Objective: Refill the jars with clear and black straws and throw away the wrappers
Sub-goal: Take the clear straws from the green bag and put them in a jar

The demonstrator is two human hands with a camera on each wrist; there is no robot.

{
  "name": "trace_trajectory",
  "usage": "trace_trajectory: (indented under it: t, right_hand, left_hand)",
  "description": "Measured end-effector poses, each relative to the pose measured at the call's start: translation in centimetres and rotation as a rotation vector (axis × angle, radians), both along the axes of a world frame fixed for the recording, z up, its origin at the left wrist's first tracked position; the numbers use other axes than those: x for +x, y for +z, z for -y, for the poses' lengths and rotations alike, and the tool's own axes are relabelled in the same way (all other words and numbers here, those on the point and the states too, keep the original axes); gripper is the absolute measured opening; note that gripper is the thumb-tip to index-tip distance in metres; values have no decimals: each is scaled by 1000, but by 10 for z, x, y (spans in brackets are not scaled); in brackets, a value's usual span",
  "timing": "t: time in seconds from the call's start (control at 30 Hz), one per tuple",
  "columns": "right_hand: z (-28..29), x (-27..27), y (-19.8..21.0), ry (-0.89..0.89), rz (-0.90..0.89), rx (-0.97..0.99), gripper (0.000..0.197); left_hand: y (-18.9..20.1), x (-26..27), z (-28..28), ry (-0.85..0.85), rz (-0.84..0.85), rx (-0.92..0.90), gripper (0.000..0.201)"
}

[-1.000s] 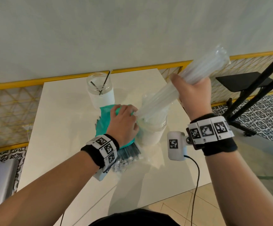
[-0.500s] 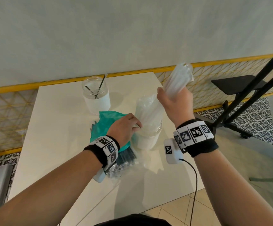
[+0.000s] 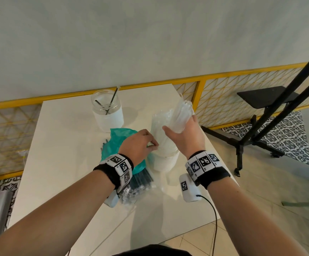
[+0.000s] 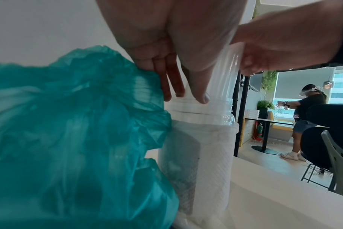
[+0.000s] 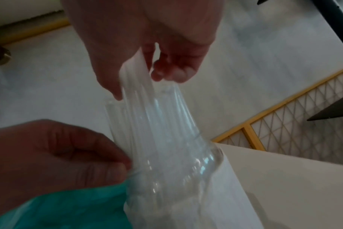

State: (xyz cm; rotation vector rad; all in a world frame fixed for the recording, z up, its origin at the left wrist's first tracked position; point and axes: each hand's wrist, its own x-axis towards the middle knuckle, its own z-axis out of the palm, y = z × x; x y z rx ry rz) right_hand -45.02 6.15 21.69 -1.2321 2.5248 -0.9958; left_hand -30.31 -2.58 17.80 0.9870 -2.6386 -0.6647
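The near jar [image 3: 165,160] stands on the white table [image 3: 67,163] with a bundle of clear straws [image 3: 180,115] in thin clear wrap standing in its mouth, leaning a little right. My right hand [image 3: 184,133] grips the bundle's upper part [image 5: 147,111]. My left hand [image 3: 140,145] holds the bundle's foot at the jar's rim [image 4: 202,106], thumb and fingers pinched on it. The far jar [image 3: 107,111] holds two black straws. A pack of black straws [image 3: 140,180] lies under my left wrist, partly covered.
A teal plastic bag [image 3: 120,143] lies bunched against the near jar's left side. A black stand [image 3: 257,130] rises off the table's right edge, and a yellow railing [image 3: 214,100] runs behind. Another person [image 4: 305,108] stands far off.
My right hand has come down and left, bringing the clear straw bundle from a high tilt to nearly upright in the near jar. My left hand stayed at the jar's mouth.
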Motion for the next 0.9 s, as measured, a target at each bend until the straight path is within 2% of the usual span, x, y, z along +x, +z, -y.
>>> trace_trajectory:
  t: [0.07, 0.1, 0.17, 0.23, 0.4, 0.47, 0.57, 0.7, 0.8, 0.87, 0.9]
  right_hand:
    - [-1, -1, 16, -8, -33, -261, 71]
    - [0, -1, 23, 33, -45, -425, 63]
    - [3, 1, 27, 161, -151, -541, 45]
    - [7, 2, 18, 233, -282, -497, 37]
    - [-3, 12, -37, 286, -495, -143, 50]
    - [-9, 16, -55, 315, -577, -63, 51]
    - [-10, 15, -57, 321, -563, -48, 57]
    - [-13, 4, -54, 303, -571, 94, 84]
    - [-9, -7, -55, 272, -499, 75, 90]
    - [0, -15, -53, 265, -495, 89, 86]
    - [4, -19, -51, 264, -507, 109, 84]
  left_hand:
    - [0, -1, 1, -1, 7, 17, 20]
    - [0, -1, 1, 2, 3, 27, 20]
    - [-1, -2, 1, 14, -2, 37, 22]
    - [-2, -1, 1, 15, -7, 39, 22]
    - [-1, -1, 1, 11, -8, 8, 22]
    - [0, -1, 0, 9, -11, 5, 22]
    - [0, -1, 0, 0, -7, -13, 22]
    - [5, 2, 0, -52, 12, -73, 20]
    - [6, 17, 2, -67, 16, -272, 36]
    - [2, 32, 5, 43, 79, -393, 50]
    - [0, 38, 8, 110, 139, -371, 60]
